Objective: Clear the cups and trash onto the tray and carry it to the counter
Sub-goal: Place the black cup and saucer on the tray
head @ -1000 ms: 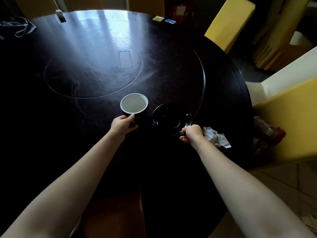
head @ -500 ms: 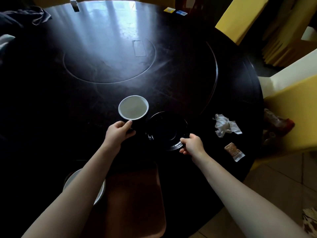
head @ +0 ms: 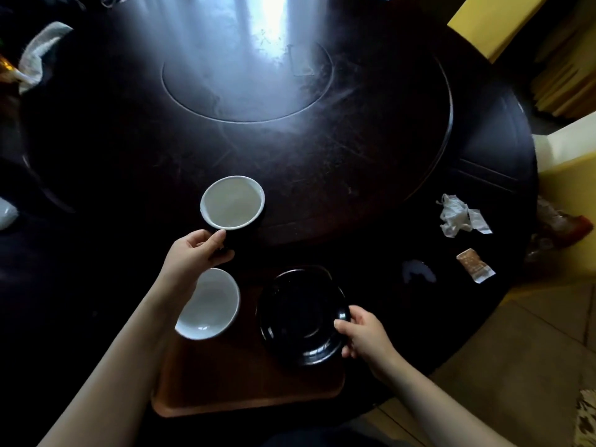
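Note:
My left hand (head: 193,253) grips the near side of a dark cup with a white inside (head: 232,202), which is over the table just beyond the tray. My right hand (head: 364,333) pinches the right rim of a black saucer (head: 300,314), held over the right half of the brown tray (head: 245,385). A second white-lined cup (head: 209,304) stands on the tray's left part, partly behind my left forearm. A crumpled white tissue (head: 458,214) and a small brown sachet (head: 475,264) lie on the table at the right.
The round dark table (head: 290,150) has a raised turntable in its middle. A pale smear or scrap (head: 417,271) lies right of the saucer. Yellow chairs (head: 567,201) stand at the right, cloths (head: 35,66) at the far left edge.
Both hands have drawn back toward me: the saucer has moved from the table to above the tray, and the cup has come nearer. The tray and the second cup are now in full view.

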Available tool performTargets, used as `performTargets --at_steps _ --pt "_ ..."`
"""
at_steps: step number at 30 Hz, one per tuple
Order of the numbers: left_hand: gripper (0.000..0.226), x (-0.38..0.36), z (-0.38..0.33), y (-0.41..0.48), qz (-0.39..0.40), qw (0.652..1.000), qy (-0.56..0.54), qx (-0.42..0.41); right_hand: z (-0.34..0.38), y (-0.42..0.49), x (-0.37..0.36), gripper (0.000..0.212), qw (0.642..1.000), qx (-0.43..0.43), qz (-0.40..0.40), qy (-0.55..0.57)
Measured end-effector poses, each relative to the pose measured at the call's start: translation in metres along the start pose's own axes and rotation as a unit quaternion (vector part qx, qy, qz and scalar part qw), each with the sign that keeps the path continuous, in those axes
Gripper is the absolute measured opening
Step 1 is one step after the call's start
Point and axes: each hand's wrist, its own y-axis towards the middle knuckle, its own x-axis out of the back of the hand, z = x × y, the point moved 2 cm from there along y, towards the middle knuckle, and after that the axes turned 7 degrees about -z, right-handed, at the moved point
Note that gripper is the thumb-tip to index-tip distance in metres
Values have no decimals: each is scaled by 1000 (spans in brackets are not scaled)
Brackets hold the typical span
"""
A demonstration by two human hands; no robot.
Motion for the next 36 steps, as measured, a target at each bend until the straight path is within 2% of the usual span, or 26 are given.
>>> performTargets --at_steps 11,18,26,32,34,36 --pt "18 21 18 -23 13 1000 1 11 -17 -7 -29 2 998 6 -23 -52" --pt "17 27 24 -44 14 1000 14 13 -13 -6 -36 10 993 15 -57 -106" --pt "15 18 39 -77 -16 1000 4 10 3 11 -30 9 974 90 -129 -164" --pt "16 2 62 -105 -38 998 -13 43 25 19 -24 19 976 116 -130 -130" --pt "17 -5 69 -113 -45 998 -13 48 36 17 -21 20 959 175 -147 -165" --pt "18 -14 75 -119 -55 997 -18 50 46 8 -25 18 949 234 -129 -168"
